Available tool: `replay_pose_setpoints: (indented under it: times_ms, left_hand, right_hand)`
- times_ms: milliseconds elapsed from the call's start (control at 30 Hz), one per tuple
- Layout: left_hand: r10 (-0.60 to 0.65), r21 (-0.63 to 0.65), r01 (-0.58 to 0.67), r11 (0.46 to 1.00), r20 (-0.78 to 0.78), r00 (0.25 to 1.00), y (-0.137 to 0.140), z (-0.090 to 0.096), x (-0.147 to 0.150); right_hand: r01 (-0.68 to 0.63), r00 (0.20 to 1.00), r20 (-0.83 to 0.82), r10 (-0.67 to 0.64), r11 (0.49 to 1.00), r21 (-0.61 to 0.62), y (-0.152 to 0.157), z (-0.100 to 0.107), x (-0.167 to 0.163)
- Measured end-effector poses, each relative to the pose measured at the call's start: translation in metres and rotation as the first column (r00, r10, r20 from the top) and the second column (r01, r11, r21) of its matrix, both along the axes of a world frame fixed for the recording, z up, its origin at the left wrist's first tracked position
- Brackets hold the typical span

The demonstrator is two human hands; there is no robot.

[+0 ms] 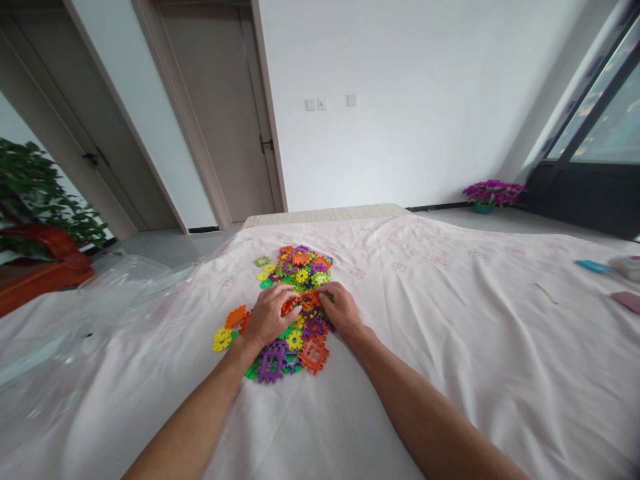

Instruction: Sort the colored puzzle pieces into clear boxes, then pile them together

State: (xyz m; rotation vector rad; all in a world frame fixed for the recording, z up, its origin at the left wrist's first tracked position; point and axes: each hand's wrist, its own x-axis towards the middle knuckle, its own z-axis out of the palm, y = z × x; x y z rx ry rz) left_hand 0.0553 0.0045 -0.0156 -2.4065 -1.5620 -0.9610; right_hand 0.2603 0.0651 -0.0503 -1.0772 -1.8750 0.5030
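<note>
A pile of colourful plastic interlocking building pieces (295, 340) lies on the cloth in front of me, in purple, orange, yellow and green. Over its middle, my left hand (273, 315) has its fingers bent around an orange-red interlocking piece (289, 306). From the right side, my right hand (342, 309) pinches at an orange interlocking piece (311, 298); its fingertips are partly hidden. Nearest me lie a purple square window piece (271, 364) and an orange square window piece (314, 355). A yellow flower-shaped piece (222, 339) rests left of my left wrist.
A pale, wrinkled cloth (450, 347) covers the surface. Clear plastic sheeting (135, 293) is spread at the left, near a red wooden armrest (50, 250). At the far right lie a blue item (593, 266) and a dark pink item (626, 301).
</note>
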Motion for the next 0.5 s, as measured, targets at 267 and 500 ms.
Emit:
replay_pose_setpoints:
  times_ms: [267, 500]
  left_hand:
    - [-0.071, -0.031, 0.069, 0.997, -0.046, 0.996, -0.001, 0.004, 0.0]
    - [-0.176, -0.157, 0.152, 0.976, -0.154, 0.972, -0.024, 0.022, 0.005]
  right_hand:
    - [-0.001, 1.0, -0.003, 0.001, 1.0, 0.003, 0.0, 0.0, 0.0]
    - [-0.002, 1.0, -0.003, 0.002, 1.0, -0.002, 0.001, 0.0, 0.0]
